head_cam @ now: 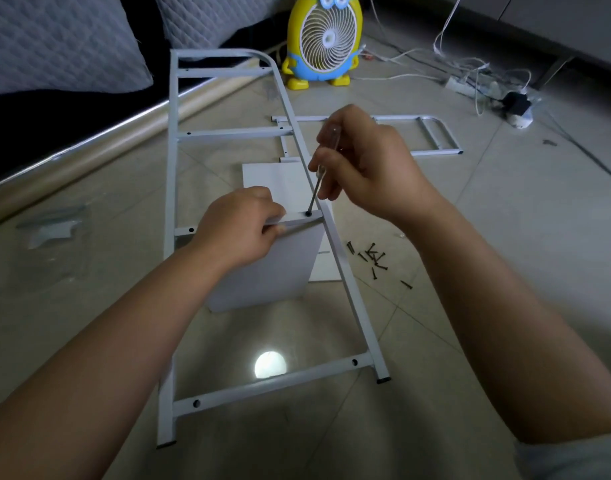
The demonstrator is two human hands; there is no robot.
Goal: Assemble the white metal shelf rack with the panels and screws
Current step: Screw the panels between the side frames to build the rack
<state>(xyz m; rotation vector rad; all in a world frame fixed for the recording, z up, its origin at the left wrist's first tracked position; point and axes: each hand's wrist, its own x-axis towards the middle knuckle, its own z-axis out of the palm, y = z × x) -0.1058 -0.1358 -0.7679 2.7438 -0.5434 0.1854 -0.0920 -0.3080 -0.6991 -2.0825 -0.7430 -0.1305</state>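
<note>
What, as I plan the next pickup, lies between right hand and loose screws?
Bare floor tile, nothing else, in the head view.

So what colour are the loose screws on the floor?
The screws are black; head view.

Side frame (171,168) centre on floor (487,244), panel (262,271) under its crossbar, screws (371,258) right, second frame (435,152) behind, fan (323,39) farther back.

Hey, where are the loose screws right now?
In the head view, the loose screws lie scattered on the floor tiles just right of the white frame, below the right hand.
</note>
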